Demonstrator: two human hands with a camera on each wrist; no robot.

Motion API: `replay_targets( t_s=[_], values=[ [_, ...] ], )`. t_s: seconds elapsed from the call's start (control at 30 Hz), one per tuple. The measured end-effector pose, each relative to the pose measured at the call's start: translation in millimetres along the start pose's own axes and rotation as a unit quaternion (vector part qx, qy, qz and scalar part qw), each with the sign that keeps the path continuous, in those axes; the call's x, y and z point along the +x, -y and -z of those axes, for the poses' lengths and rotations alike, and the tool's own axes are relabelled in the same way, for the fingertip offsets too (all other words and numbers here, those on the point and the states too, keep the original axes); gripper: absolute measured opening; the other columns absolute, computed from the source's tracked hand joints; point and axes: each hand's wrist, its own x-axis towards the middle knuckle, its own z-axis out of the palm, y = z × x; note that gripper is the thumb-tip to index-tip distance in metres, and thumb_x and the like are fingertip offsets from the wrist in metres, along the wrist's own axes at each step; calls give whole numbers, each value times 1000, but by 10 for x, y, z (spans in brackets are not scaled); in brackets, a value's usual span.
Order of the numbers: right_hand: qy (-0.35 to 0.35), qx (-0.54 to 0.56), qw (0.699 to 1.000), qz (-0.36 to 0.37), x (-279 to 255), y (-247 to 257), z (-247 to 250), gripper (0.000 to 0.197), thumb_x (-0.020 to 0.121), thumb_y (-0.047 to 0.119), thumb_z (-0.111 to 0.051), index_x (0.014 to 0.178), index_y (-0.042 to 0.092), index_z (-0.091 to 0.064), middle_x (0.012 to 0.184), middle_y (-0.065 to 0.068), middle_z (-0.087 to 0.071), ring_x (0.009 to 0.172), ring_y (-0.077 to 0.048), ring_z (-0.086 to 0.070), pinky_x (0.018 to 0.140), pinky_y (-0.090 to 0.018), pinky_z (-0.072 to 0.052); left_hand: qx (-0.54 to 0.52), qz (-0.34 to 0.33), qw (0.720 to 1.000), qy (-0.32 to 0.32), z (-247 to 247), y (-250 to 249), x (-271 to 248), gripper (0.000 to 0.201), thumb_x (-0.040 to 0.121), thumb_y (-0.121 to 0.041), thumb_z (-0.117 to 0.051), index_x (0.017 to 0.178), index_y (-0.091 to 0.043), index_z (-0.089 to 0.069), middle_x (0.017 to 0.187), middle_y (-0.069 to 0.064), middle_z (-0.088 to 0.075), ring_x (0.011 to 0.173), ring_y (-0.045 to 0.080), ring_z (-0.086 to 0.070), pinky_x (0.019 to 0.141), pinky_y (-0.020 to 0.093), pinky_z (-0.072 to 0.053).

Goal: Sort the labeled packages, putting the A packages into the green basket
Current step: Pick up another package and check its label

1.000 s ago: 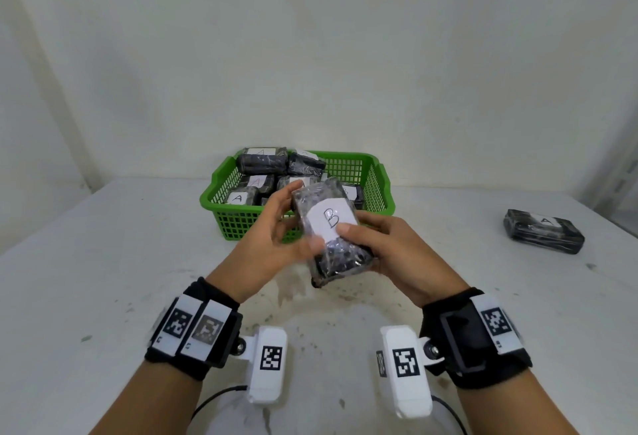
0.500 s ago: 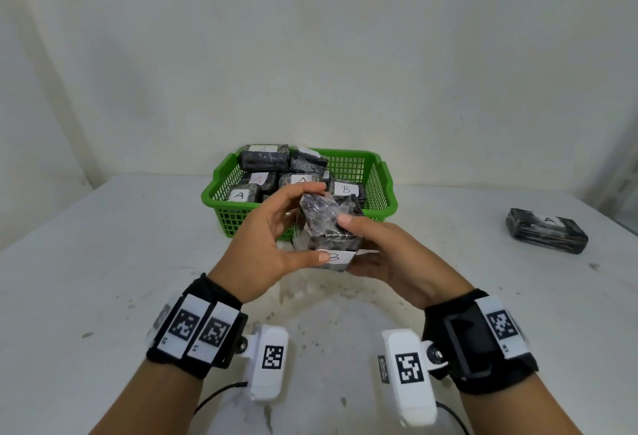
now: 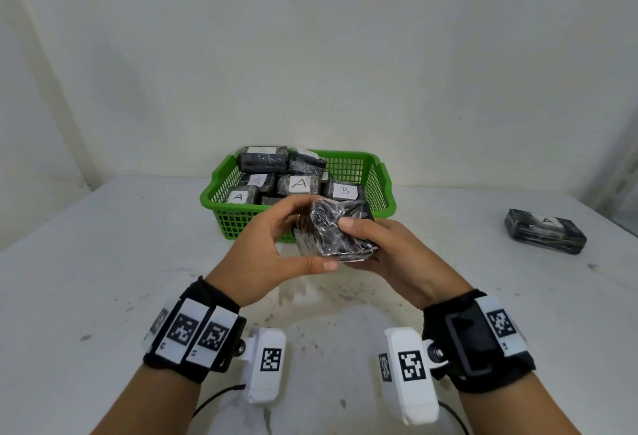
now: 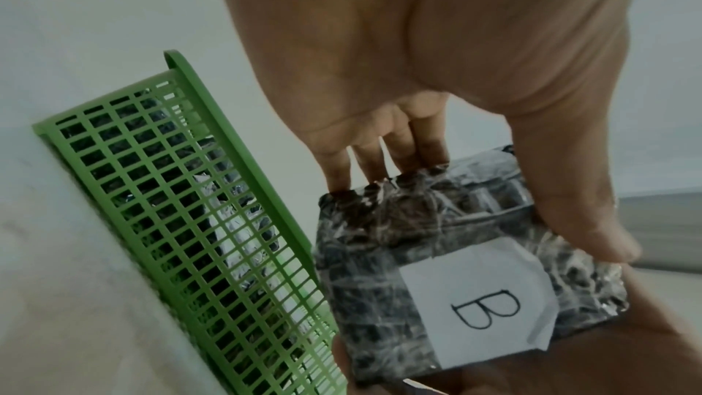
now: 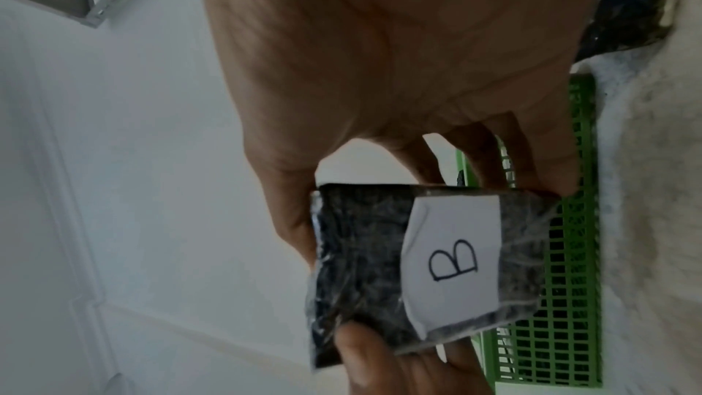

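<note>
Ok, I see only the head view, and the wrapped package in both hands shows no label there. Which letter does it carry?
Observer: The left wrist view shows a white label on the underside of the held package, handwritten B.
Operator: Does some finger cover that label?
Observer: No. In both wrist views the label is uncovered; the left hand and the right hand grip the package by its edges.

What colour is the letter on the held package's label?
Black B on a white label, clearest in the right wrist view.
</note>
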Motion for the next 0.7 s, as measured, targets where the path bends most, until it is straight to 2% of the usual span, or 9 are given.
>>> replay_targets(
  t_s=[0.03, 0.1, 0.17, 0.23, 0.3, 0.37, 0.53, 0.63, 0.7],
  values=[
    [-12, 6, 1000, 12, -1, 8, 3, 48, 81, 40, -74, 119, 10, -75, 117, -12, -78, 108, -25, -74, 100, -39, -57, -1, 1, 1000, 7, 7, 12, 0, 82, 66, -27, -90, 138, -24, -51, 137, -9, -59, 131, 11, -53, 113, 43, -41],
    [-38, -7, 999, 38, 9, -3, 16, 50, 79, 40, -78, 120, 12, -75, 116, -8, -79, 107, -22, -74, 93, -34, -57, -4, 24, 999, 22, 8, 19, -3, 98, 63, -55, -84, 147, -32, -40, 148, -17, -47, 141, 3, -40, 116, 36, -34],
    [-72, -38, 995, 66, 46, -43, 27, 63, 71, 49, -83, 126, 19, -73, 122, -3, -77, 116, -19, -71, 105, -40, -54, -36, 73, 996, 21, -4, 18, 0, 104, 60, -73, -75, 148, -32, -40, 145, -17, -52, 137, 2, -45, 112, 30, -39],
    [-90, -62, 991, 76, 75, -74, 28, 79, 66, 57, -84, 136, 24, -68, 131, 1, -73, 124, -16, -67, 112, -43, -50, -83, 108, 991, -2, -24, 51, 22, 88, 64, -60, -77, 140, -24, -51, 131, -8, -65, 125, 10, -59, 104, 30, -49],
    [-66, -77, 993, 67, 88, -90, 20, 88, 67, 65, -84, 143, 26, -62, 140, 2, -67, 131, -16, -63, 115, -46, -46, -95, 119, 987, -40, -24, 92, 52, 81, 63, -49, -76, 135, -19, -56, 123, -1, -70, 118, 15, -65, 103, 34, -51],
    [-53, -83, 993, 58, 92, -106, 18, 94, 65, 72, -83, 144, 27, -60, 141, 2, -67, 132, -17, -62, 117, -48, -44, -97, 115, 987, -57, -14, 115, 61, 83, 60, -48, -76, 134, -18, -56, 122, 0, -70, 115, 15, -66, 102, 35, -51],
    [-84, -90, 990, 65, 88, -100, 7, 96, 61, 76, -82, 141, 27, -64, 135, 3, -70, 127, -15, -65, 115, -49, -46, -110, 117, 987, -29, -44, 76, 34, 77, 66, -45, -76, 135, -18, -55, 125, -3, -69, 116, 10, -65, 97, 24, -53],
    [-40, -76, 995, 46, 69, -94, -9, 91, 66, 64, -86, 145, 26, -59, 138, 3, -69, 130, -16, -64, 116, -48, -45, -112, 132, 983, -60, -20, 148, 60, 86, 62, -53, -83, 134, -15, -56, 125, 3, -68, 120, 19, -64, 103, 36, -51],
    [-33, -66, 996, 44, 83, -104, -7, 93, 65, 62, -88, 146, 27, -58, 141, 1, -67, 133, -18, -61, 117, -49, -43, -143, 149, 977, -48, 6, 171, 59, 96, 59, -58, -86, 137, -13, -54, 131, 7, -64, 125, 24, -60, 108, 47, -45]
  ],
)
